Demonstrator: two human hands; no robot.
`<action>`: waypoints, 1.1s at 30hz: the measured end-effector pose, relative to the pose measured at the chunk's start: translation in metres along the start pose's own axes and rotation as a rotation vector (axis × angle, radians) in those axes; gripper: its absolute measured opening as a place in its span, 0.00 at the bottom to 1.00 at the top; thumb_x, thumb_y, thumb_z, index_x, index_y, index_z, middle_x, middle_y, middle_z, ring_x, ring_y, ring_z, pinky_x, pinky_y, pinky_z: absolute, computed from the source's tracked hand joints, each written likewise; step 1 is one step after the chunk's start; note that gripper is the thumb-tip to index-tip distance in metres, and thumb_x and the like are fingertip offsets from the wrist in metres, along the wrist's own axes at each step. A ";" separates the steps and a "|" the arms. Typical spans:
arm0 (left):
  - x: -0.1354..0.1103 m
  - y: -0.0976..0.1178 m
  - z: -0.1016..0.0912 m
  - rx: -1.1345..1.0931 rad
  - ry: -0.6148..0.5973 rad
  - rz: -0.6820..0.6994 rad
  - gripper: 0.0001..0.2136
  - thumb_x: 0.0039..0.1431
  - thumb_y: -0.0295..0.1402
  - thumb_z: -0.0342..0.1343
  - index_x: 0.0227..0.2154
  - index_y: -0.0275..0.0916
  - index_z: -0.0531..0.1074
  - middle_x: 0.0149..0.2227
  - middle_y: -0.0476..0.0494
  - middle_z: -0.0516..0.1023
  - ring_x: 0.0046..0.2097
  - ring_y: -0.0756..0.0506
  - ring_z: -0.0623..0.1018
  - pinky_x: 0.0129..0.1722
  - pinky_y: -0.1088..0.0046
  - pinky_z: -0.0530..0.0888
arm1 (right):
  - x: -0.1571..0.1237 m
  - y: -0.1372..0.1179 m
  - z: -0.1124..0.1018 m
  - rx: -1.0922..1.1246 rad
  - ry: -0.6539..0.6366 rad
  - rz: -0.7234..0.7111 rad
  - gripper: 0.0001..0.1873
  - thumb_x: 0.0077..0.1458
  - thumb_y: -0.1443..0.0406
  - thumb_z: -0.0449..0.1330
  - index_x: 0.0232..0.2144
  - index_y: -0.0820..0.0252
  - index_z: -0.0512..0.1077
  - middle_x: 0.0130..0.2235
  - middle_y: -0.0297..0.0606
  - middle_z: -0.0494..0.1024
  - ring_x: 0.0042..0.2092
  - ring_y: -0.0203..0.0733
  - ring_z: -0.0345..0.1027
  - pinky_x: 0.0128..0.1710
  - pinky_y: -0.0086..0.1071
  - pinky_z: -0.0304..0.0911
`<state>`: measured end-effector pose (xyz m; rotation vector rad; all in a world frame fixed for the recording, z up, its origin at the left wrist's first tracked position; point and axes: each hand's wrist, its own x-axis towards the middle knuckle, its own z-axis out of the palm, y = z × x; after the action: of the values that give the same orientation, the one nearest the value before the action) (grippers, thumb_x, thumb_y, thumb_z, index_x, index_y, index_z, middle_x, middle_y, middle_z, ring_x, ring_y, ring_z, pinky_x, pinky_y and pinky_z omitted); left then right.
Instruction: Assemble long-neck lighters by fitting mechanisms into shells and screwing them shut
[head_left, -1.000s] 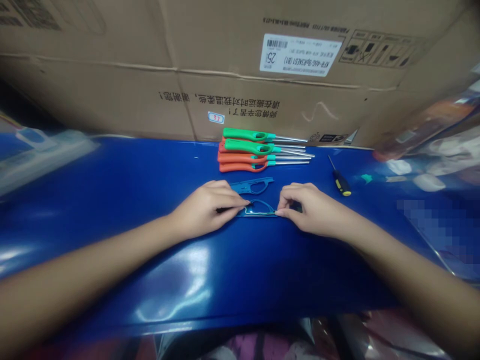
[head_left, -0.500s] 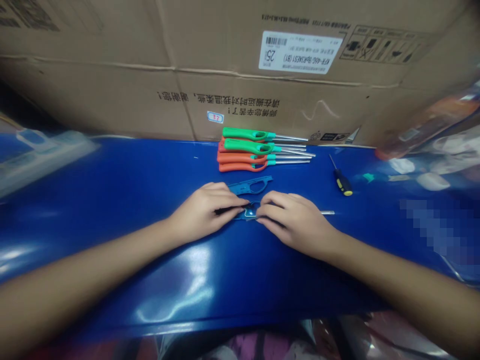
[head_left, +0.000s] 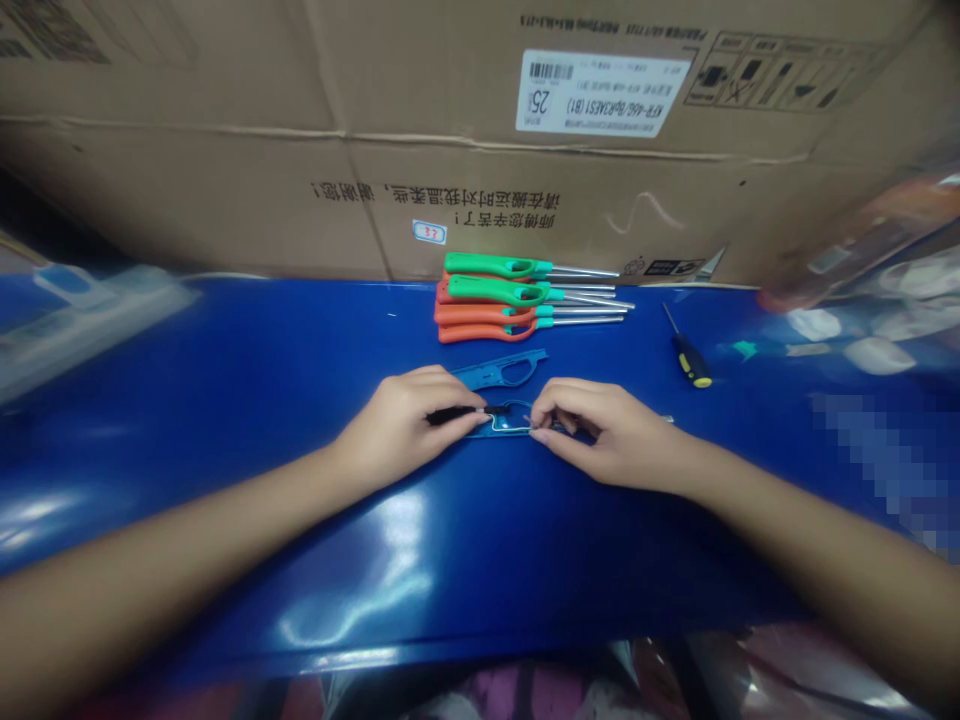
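Observation:
My left hand (head_left: 405, 425) is closed in a pinch around a small black part (head_left: 494, 409) at the left of an opened blue lighter casing half (head_left: 514, 432). A thin pale wire or tube (head_left: 495, 424) bends along the inside of that half. Over the casing's right portion, my right hand (head_left: 615, 435) has thumb and forefinger pressed together near the wire; what lies between them is too small to make out. The metal nozzle tip (head_left: 666, 419) shows past the right hand. Just behind lies the other blue casing half (head_left: 501, 371).
Several green and orange lighters (head_left: 491, 291) with metal nozzles are stacked against a large cardboard box (head_left: 262, 210). A black-and-yellow screwdriver (head_left: 691, 362) lies to the right on the blue table (head_left: 247, 570). Small white pieces and an orange bottle-like object (head_left: 840, 250) sit farther right, blurred.
My right hand has shifted slightly right along the casing, uncovering more of its middle and the wire. More of the black part shows at my left fingertips.

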<state>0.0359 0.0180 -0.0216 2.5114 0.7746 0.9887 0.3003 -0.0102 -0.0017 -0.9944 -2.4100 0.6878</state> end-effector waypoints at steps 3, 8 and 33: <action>0.000 0.000 -0.001 0.016 -0.026 0.040 0.06 0.64 0.31 0.60 0.39 0.38 0.81 0.37 0.43 0.84 0.38 0.47 0.81 0.41 0.71 0.77 | 0.001 -0.001 -0.001 -0.041 -0.028 -0.021 0.01 0.63 0.67 0.58 0.37 0.56 0.70 0.37 0.34 0.75 0.35 0.34 0.65 0.36 0.29 0.62; -0.001 -0.001 -0.001 0.065 -0.078 0.132 0.07 0.66 0.30 0.57 0.41 0.38 0.80 0.39 0.41 0.84 0.40 0.46 0.81 0.42 0.68 0.77 | 0.000 -0.001 -0.001 -0.070 -0.030 -0.036 0.02 0.64 0.66 0.57 0.37 0.56 0.69 0.37 0.35 0.75 0.37 0.36 0.67 0.38 0.30 0.62; -0.002 0.006 -0.006 0.460 -0.218 0.262 0.14 0.71 0.36 0.51 0.49 0.32 0.76 0.45 0.39 0.81 0.45 0.43 0.78 0.46 0.65 0.77 | -0.002 0.003 0.002 -0.297 -0.035 -0.146 0.09 0.66 0.65 0.54 0.47 0.57 0.71 0.50 0.38 0.79 0.51 0.43 0.73 0.51 0.38 0.68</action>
<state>0.0325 0.0127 -0.0161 3.1170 0.6780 0.6455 0.3029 -0.0103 -0.0055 -0.9092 -2.6366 0.3031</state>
